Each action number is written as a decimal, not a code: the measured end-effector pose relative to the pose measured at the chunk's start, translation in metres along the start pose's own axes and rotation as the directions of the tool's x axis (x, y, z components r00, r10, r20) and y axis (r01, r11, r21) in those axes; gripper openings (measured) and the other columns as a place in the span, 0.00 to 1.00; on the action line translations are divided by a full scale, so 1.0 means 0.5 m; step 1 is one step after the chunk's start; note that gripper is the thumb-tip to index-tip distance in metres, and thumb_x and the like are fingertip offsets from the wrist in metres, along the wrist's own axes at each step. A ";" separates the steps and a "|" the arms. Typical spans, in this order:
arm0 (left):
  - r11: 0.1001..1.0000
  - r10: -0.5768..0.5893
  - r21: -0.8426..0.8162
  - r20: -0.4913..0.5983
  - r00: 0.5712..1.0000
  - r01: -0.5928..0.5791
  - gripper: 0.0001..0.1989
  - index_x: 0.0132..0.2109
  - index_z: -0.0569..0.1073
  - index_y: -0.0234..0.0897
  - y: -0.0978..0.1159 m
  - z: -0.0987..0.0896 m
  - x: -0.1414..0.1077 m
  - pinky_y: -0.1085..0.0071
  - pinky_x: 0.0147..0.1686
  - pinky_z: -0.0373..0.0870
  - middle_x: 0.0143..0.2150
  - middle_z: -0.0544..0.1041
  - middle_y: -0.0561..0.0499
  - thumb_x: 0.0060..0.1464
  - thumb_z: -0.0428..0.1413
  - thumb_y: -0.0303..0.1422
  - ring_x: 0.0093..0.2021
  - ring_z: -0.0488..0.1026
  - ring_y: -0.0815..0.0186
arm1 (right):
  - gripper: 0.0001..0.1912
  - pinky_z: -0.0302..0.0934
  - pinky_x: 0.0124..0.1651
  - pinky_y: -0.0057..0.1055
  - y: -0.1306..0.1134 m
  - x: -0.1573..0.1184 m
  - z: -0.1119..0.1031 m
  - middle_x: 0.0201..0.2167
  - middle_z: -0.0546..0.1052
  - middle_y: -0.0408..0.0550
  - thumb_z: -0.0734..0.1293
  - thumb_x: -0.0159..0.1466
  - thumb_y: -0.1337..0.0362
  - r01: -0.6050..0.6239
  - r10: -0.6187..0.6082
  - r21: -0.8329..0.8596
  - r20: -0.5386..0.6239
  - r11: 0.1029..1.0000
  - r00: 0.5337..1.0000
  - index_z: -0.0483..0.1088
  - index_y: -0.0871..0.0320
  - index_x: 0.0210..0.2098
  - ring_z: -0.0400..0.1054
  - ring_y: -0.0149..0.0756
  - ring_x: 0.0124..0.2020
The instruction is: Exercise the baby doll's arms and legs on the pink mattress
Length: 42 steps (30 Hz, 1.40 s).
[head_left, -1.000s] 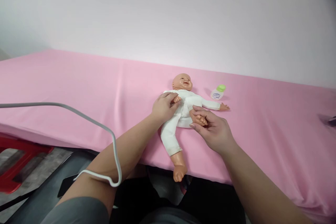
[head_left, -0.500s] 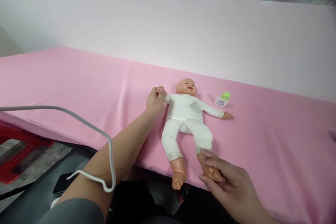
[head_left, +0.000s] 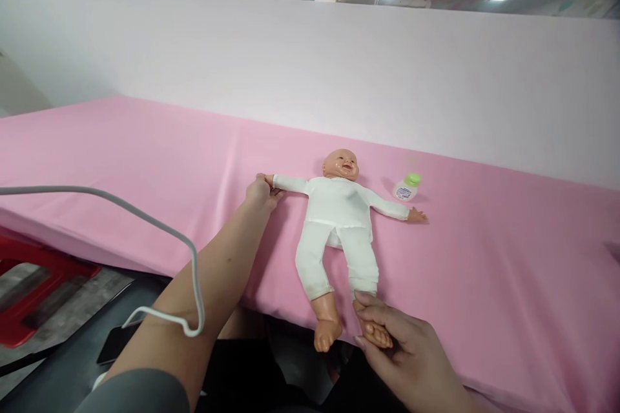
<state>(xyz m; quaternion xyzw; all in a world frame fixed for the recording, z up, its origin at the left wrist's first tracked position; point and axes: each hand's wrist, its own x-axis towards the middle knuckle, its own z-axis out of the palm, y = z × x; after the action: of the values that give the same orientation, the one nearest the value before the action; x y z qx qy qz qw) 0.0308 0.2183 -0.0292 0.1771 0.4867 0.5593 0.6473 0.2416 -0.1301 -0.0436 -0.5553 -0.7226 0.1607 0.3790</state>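
L hand (head_left: 261, 195), mostly closed, is gripping doll (head_left: 338, 203) by arm (head_left: 291, 184); part-curled R hand (head_left: 411, 348), by foot (head_left: 378, 335). Doll's lying on pink cloth (head_left: 465, 271), white wall (head_left: 310, 64) behind. Vs 1s ago, held limbs are lying straighter.

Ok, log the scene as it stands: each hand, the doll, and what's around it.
Left hand: holding the doll by the end of its right arm
Right hand: holding the doll's left foot
Doll: face up, white clothing, on pink cloth
Bottle: green cap, apart from the doll, near its free hand
Cable: grey-white, crossing the left forearm
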 end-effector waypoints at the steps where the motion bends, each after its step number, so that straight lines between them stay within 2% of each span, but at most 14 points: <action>1: 1.000 0.006 0.001 0.000 1.000 -0.006 0.11 0.39 0.70 0.38 0.002 0.000 0.000 0.58 0.42 0.82 0.37 0.77 0.44 0.69 0.51 0.38 0.40 0.81 0.58 | 0.16 0.79 0.50 0.37 0.001 -0.001 0.001 0.51 0.83 0.47 0.69 0.65 0.67 -0.005 0.005 -0.006 0.009 1.000 1.000 0.76 0.49 0.52 0.80 0.49 0.51; 5: 0.996 0.087 0.029 0.009 0.996 -0.087 0.14 0.39 0.71 0.37 0.011 0.014 -0.024 0.60 0.45 0.81 0.39 0.78 0.44 0.71 0.49 0.40 0.42 0.81 0.59 | 0.15 0.77 0.55 0.36 0.005 -0.004 0.002 0.53 0.82 0.49 0.69 0.67 0.66 -0.034 0.035 -0.033 0.027 0.999 0.999 0.75 0.50 0.53 0.78 0.48 0.54; 7: 0.966 0.230 0.101 0.071 0.971 -0.236 0.16 0.40 0.71 0.38 0.008 0.025 -0.049 0.60 0.47 0.80 0.42 0.79 0.44 0.71 0.49 0.44 0.44 0.80 0.58 | 0.14 0.76 0.56 0.36 0.008 -0.003 0.000 0.54 0.82 0.50 0.70 0.67 0.65 -0.047 0.047 -0.033 0.021 0.998 0.999 0.75 0.51 0.52 0.78 0.47 0.56; 8: 0.926 0.329 0.151 0.126 0.936 -0.346 0.17 0.41 0.71 0.39 0.003 0.030 -0.064 0.60 0.48 0.79 0.43 0.79 0.45 0.71 0.49 0.46 0.46 0.80 0.59 | 0.13 0.76 0.56 0.35 0.009 -0.002 -0.002 0.54 0.82 0.50 0.70 0.67 0.64 -0.052 0.052 -0.028 0.008 0.998 0.999 0.75 0.51 0.51 0.78 0.47 0.56; 10: 0.778 0.517 0.237 0.285 0.807 -0.582 0.15 0.43 0.71 0.40 -0.015 0.040 -0.096 0.61 0.50 0.77 0.46 0.79 0.46 0.70 0.50 0.46 0.49 0.78 0.60 | 0.13 0.76 0.56 0.34 0.009 0.004 -0.008 0.54 0.82 0.51 0.71 0.66 0.63 -0.052 0.051 -0.016 -0.050 0.999 0.997 0.75 0.51 0.51 0.78 0.46 0.56; 12: 0.595 0.583 0.300 0.477 0.658 -0.745 0.11 0.47 0.73 0.41 -0.038 0.048 -0.129 0.62 0.52 0.75 0.47 0.79 0.49 0.69 0.52 0.42 0.50 0.77 0.61 | 0.14 0.76 0.56 0.35 0.007 0.016 -0.017 0.55 0.81 0.50 0.71 0.66 0.63 -0.032 0.029 -0.014 -0.141 0.999 0.990 0.75 0.50 0.52 0.78 0.45 0.56; 15: 0.335 0.480 0.383 0.717 0.506 -0.861 0.11 0.52 0.75 0.43 -0.068 0.056 -0.171 0.62 0.53 0.73 0.50 0.80 0.50 0.64 0.57 0.38 0.50 0.77 0.60 | 0.17 0.74 0.59 0.40 0.005 0.047 -0.028 0.58 0.80 0.51 0.72 0.66 0.63 0.000 -0.010 -0.037 -0.263 0.999 0.965 0.75 0.49 0.55 0.76 0.47 0.58; 18: 0.121 0.326 0.349 0.870 0.369 -0.929 0.16 0.55 0.76 0.44 -0.080 0.060 -0.197 0.62 0.56 0.70 0.56 0.79 0.50 0.60 0.61 0.35 0.56 0.75 0.58 | 0.19 0.73 0.61 0.46 0.009 0.093 -0.033 0.60 0.78 0.51 0.72 0.66 0.62 -0.006 -0.009 -0.046 -0.318 0.999 0.948 0.74 0.49 0.57 0.73 0.49 0.61; 21: 0.013 0.238 0.303 0.925 0.297 -0.953 0.13 0.53 0.76 0.44 -0.079 0.059 -0.207 0.64 0.54 0.71 0.54 0.80 0.51 0.60 0.59 0.32 0.56 0.76 0.58 | 0.19 0.73 0.62 0.49 0.020 0.142 -0.032 0.61 0.77 0.51 0.72 0.66 0.61 -0.012 -0.004 -0.046 -0.320 0.999 0.948 0.75 0.49 0.56 0.73 0.49 0.62; 26: -0.046 0.230 0.335 0.921 0.316 -0.941 0.08 0.47 0.77 0.44 -0.077 0.054 -0.205 0.66 0.46 0.73 0.50 0.81 0.51 0.61 0.57 0.31 0.51 0.77 0.59 | 0.19 0.70 0.64 0.53 0.033 0.187 -0.025 0.63 0.75 0.49 0.72 0.66 0.60 -0.007 -0.012 -0.067 -0.292 0.998 0.956 0.75 0.48 0.57 0.71 0.49 0.63; 30: 0.020 0.313 0.378 0.877 0.365 -0.926 0.11 0.51 0.77 0.44 -0.078 0.051 -0.195 0.64 0.47 0.72 0.50 0.81 0.50 0.63 0.56 0.32 0.50 0.77 0.59 | 0.18 0.71 0.63 0.51 0.025 0.178 -0.020 0.62 0.76 0.49 0.72 0.66 0.60 0.002 -0.026 -0.083 -0.295 0.997 0.955 0.75 0.48 0.56 0.72 0.49 0.63; 34: 0.259 0.444 0.426 0.744 0.499 -0.867 0.10 0.51 0.77 0.44 -0.070 0.048 -0.174 0.65 0.47 0.72 0.46 0.82 0.51 0.65 0.55 0.37 0.46 0.78 0.61 | 0.18 0.74 0.60 0.44 0.005 0.140 -0.024 0.60 0.78 0.50 0.72 0.66 0.63 0.070 -0.100 -0.109 -0.293 0.992 0.951 0.75 0.49 0.55 0.74 0.47 0.60; 38: 0.530 0.531 0.371 0.555 0.640 -0.762 0.10 0.50 0.76 0.43 -0.056 0.043 -0.142 0.65 0.51 0.73 0.48 0.81 0.51 0.64 0.56 0.37 0.48 0.78 0.62 | 0.20 0.74 0.59 0.36 -0.016 0.085 -0.032 0.58 0.80 0.50 0.72 0.65 0.65 0.123 -0.151 -0.121 -0.257 0.985 0.955 0.74 0.49 0.56 0.76 0.44 0.58; 42: 0.687 0.550 0.305 0.376 0.746 -0.660 0.09 0.43 0.74 0.40 -0.041 0.035 -0.097 0.64 0.49 0.75 0.45 0.80 0.49 0.65 0.55 0.40 0.47 0.78 0.61 | 0.20 0.74 0.58 0.32 -0.016 0.033 -0.025 0.55 0.81 0.50 0.72 0.65 0.67 0.138 -0.160 -0.136 -0.162 0.981 0.974 0.73 0.51 0.56 0.78 0.42 0.55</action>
<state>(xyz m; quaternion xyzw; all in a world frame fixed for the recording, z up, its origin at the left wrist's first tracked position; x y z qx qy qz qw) 0.0611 0.1741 -0.0160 0.5333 0.4206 0.5967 0.4273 0.2434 -0.1201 -0.0241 -0.5336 -0.7354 0.0379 0.4160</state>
